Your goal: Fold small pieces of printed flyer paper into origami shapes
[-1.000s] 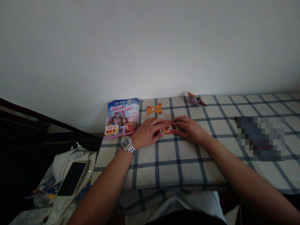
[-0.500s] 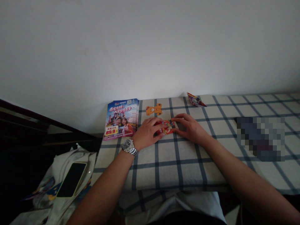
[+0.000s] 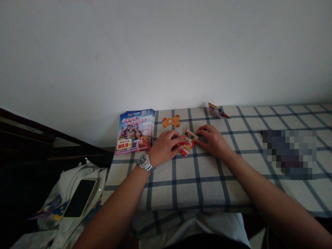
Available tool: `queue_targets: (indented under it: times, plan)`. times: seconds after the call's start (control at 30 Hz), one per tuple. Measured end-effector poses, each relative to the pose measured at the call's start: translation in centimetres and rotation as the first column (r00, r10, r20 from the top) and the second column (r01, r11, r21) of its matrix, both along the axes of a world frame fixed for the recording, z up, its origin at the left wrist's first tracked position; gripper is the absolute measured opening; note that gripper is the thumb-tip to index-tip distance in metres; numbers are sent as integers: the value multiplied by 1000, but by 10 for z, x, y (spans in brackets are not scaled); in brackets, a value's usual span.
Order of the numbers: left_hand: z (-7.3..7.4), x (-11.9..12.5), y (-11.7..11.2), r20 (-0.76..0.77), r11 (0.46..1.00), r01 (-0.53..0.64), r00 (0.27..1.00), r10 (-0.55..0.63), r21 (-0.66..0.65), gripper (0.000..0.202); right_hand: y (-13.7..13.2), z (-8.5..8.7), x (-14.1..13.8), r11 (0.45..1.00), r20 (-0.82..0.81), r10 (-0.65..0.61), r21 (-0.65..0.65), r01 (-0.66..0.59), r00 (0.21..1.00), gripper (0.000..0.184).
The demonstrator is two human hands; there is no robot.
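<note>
A small folded paper, red and orange with a printed pattern, lies low over the checked tablecloth, tilted. Its left side sits between the thumb and fingers of my left hand, which wears a metal wristwatch. At the paper's upper right edge are the curled fingertips and thumb of my right hand. Just beyond my left hand is an orange bear picture, flat on the cloth. A stack of printed flyers rests to the left of that hand.
Near the wall stands a folded colourful paper piece. A dark, pixelated item lies on the tablecloth at right. Left of the table, a phone rests on pale fabric.
The folded paper has turned from lying crosswise to a slant, and more of its face shows. My right fingers have shifted to its upper right edge.
</note>
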State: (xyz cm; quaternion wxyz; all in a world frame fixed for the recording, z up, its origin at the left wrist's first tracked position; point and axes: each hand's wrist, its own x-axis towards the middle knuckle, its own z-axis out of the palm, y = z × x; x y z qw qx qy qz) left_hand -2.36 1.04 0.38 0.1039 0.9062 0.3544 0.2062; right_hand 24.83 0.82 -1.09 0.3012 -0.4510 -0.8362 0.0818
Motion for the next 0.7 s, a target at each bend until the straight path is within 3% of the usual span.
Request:
queue_targets:
  times: [0.2,0.47,0.7]
  plan:
    - [-1,4,-1,21,999,-49,999,49,-2,30,0,3,-1,998,-13,43,-48,-43,999,19]
    - [-3,8,-1,244,983,-150,954,173,-109,27,-5,9,-6,989,-98,90,-105,-100,991,16]
    - [-5,9,-1,318,974,-170,924,211,-152,30,-7,11,-8,970,-209,126,-181,-164,970,16]
